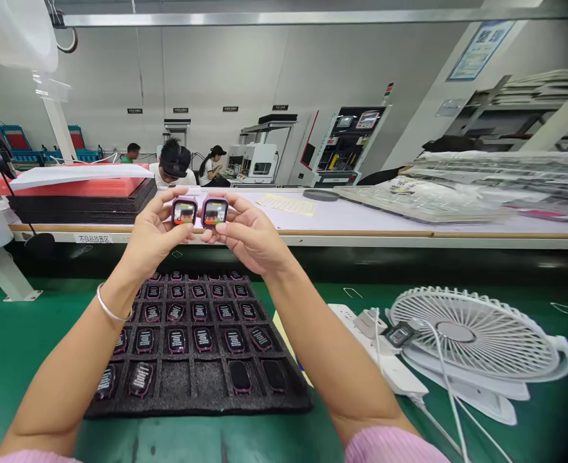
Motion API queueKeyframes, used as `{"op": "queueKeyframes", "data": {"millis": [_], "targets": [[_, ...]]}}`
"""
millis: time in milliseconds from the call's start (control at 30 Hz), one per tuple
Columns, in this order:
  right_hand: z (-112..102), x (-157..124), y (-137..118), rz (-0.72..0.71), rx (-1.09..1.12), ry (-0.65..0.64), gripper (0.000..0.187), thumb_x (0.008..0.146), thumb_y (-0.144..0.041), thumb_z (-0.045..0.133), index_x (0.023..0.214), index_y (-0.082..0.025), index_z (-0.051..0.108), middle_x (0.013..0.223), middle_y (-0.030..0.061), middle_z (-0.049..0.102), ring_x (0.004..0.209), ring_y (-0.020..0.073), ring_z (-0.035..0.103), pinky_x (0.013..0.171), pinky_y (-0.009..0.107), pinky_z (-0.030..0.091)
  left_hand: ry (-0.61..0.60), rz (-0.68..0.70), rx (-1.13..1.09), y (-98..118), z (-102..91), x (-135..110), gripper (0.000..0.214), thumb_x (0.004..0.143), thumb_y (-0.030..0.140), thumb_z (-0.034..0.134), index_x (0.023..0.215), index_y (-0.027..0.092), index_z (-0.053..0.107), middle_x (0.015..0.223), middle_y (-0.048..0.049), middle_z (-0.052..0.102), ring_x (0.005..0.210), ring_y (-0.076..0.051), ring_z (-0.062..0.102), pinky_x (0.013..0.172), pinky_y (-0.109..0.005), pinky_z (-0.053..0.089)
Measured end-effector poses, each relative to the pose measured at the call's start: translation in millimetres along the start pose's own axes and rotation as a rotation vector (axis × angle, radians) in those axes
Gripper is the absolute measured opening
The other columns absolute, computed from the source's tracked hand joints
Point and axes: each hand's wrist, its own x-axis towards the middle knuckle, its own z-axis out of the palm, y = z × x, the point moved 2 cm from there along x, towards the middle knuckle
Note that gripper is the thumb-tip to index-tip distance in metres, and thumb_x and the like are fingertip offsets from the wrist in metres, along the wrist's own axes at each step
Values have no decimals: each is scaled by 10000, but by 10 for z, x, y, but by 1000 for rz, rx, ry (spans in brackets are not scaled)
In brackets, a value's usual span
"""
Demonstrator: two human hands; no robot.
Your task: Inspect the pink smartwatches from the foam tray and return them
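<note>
Side by side in front of me are two small smartwatch bodies with purple cases and lit screens. My left hand point(161, 222) pinches the left smartwatch point(184, 211) by its edges. Between the thumb and fingers of my right hand point(248, 228) is the right smartwatch point(214, 212). Both are raised above a black foam tray point(187, 406) on the green bench. Rows of similar watches sit in its compartments, most with white text on their screens. Two compartments in the nearest row hold nothing, and the two watches to their right have dark screens. My forearms cover parts of the tray.
A white fan point(457, 331) and a power strip point(390, 366) with cables lie on the right. Above the bench runs a shelf point(284, 233), bearing red and black foam sheets point(86, 190) at left and stacked clear trays point(481, 186) at right. Co-workers sit beyond.
</note>
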Motion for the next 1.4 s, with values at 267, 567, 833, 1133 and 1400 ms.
{"op": "queueKeyframes", "data": {"millis": [267,567,833,1133,1400], "targets": [[141,-634,354,152,106,66,456,744,-123,702,1180,-207,599,909,2,696,698,142,702,689,278,577,-18,-268,-16,-117,9,-742,537,733,137,751,1241,187,584,1031,-38,689,697,-110,705,692,-234,610],[134,-798,568,239,164,81,356,834,-245,735,1173,-211,630,947,22,708,678,152,707,681,301,583,48,-334,52,-246,-5,-919,385,801,233,754,1162,171,635,921,-18,695,585,-83,669,554,-189,569],[124,-804,599,222,145,92,380,816,-263,773,1168,-217,636,910,7,696,658,144,696,663,291,578,0,-337,27,-239,-9,-961,411,822,208,715,1218,172,615,977,-32,702,648,-106,708,633,-225,617],[129,-873,631,218,107,124,315,840,-254,753,1128,-208,635,869,-11,683,605,113,666,598,246,537,-12,-375,34,-271,-10,-1033,354,859,243,695,1201,175,635,969,-32,708,633,-117,722,625,-230,624],[106,-909,706,302,101,141,389,786,-234,766,1144,-206,616,892,4,690,646,139,670,628,281,543,-5,-459,-40,-394,-38,-1071,415,817,234,686,1218,155,611,951,-39,722,624,-143,729,617,-260,620]]}}
